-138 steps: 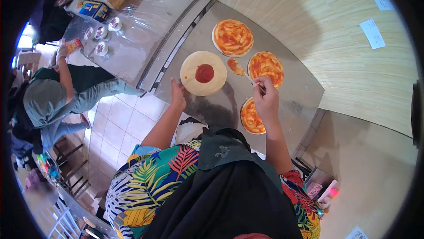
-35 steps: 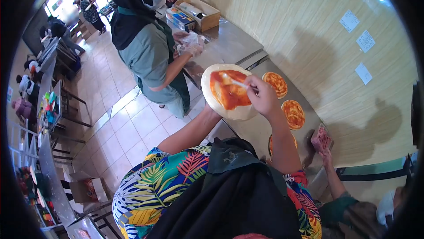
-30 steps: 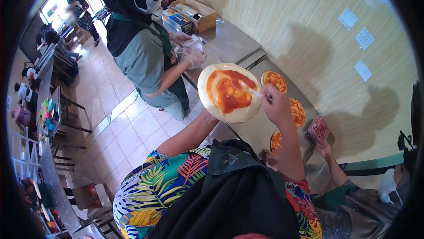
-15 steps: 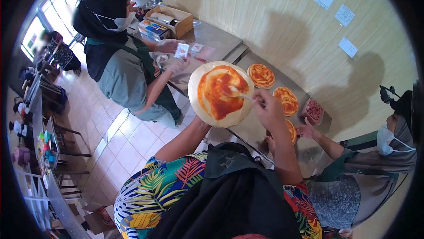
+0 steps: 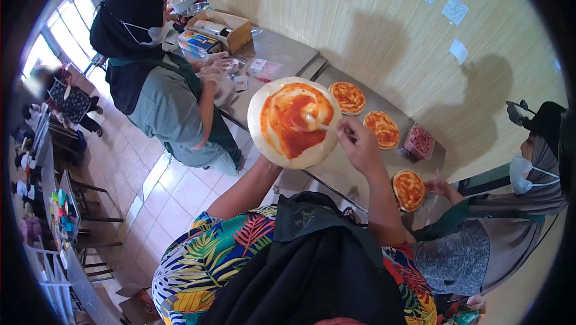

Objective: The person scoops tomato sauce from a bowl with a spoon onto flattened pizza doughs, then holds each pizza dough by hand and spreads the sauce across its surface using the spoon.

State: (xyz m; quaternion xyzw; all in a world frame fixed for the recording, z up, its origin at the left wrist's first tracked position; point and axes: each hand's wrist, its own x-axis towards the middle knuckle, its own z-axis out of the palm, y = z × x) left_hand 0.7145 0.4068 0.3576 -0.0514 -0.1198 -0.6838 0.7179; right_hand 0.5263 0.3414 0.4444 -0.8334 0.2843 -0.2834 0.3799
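My left hand (image 5: 275,165) holds a round pizza base (image 5: 262,135) up from below. Its fingers are hidden beneath the dough; only the wrist side shows. Red sauce (image 5: 298,139) covers the middle of the base, leaving a pale rim. Closed around the handle of a spoon (image 5: 324,126), my right hand (image 5: 359,142) keeps the spoon's bowl in the sauce. On the metal table just beyond lie sauced pizza bases: one (image 5: 347,98) at the back, another (image 5: 381,130) to the right of my right hand, and a third (image 5: 409,190) nearer the right-hand co-worker.
A plastic tub of pinkish-red pieces (image 5: 419,143) stands by the wall. One co-worker's gloved hands (image 5: 211,67) are over small packets (image 5: 258,66) on the left, near a wooden box (image 5: 237,36). Another co-worker's hand (image 5: 443,187) is beside the third pizza base.
The spoon has moved slightly through the sauce. The third pizza base has shifted right, toward the right-hand co-worker. The left co-worker's packet is now down on the table.
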